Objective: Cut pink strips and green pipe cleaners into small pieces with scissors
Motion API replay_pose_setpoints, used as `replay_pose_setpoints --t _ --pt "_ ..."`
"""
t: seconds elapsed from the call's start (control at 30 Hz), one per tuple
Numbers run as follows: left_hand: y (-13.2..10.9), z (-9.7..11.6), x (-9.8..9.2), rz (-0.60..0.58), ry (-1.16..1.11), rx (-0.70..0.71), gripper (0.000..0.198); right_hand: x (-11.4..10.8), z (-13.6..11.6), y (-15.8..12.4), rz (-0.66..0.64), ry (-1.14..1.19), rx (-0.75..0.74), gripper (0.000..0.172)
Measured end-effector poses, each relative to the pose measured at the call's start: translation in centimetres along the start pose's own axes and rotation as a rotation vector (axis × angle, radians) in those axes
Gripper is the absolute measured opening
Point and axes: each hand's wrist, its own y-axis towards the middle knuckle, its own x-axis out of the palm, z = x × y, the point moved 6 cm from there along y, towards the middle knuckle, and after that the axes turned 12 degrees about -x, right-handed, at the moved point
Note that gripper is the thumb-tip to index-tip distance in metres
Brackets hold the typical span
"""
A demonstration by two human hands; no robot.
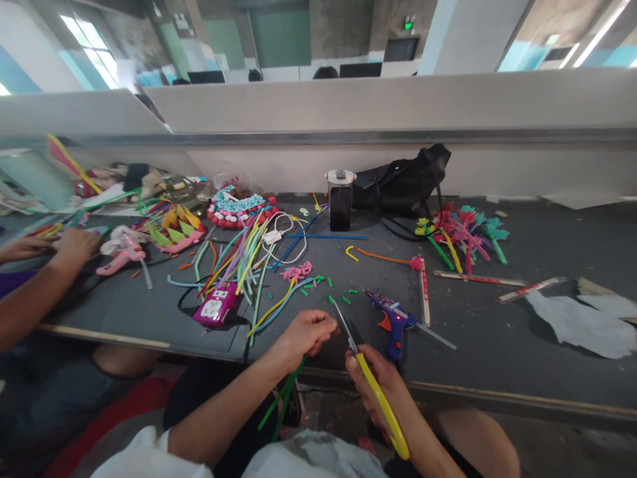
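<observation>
My left hand (309, 333) is closed in a pinch near the table's front edge, with green pipe cleaners (284, 397) hanging down below it. In my right hand (372, 372) are the yellow-handled scissors (381, 405), their blades pointing up and left, close to my left fingertips. Whether the blades are parted is too small to tell. Several short green pieces (347, 301) lie on the table just beyond the blades. A blue glue gun (397, 324) rests to the right of my right hand.
Pipe cleaners (243, 252) and a purple pack (215, 305) lie left of centre. Behind stand a bottle (341, 207) and a black bag (415, 179). Colourful flowers (468, 232) and white paper (582, 322) are on the right. Another person's hands (77, 249) work at far left.
</observation>
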Motion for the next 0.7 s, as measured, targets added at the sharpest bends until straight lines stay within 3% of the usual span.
replay_pose_setpoints --t 0.1,0.27,0.33,0.57,0.7 --pt "-0.6 -0.3 0.4 -0.059 -0.001 -0.013 0.036 0.0 -0.3 -0.2 -0.026 0.054 0.036 0.051" --pt "-2.5 -2.4 2.8 -0.246 -0.028 -0.121 0.035 -1.6 -4.1 -0.9 0.141 -0.049 -0.232 0.053" --pt "-3.2 -3.1 3.7 -0.298 -0.046 -0.169 0.035 -1.9 -4.8 -1.3 0.164 -0.027 -0.26 0.056" --pt "-4.4 -4.1 5.0 -0.48 -0.142 -0.302 0.025 -1.2 -4.4 -1.7 -0.003 0.076 -0.268 0.045" --pt "-4.3 -4.4 4.7 -0.502 -0.191 -0.285 0.017 -1.0 -4.3 -1.7 -0.021 0.051 -0.278 0.04"
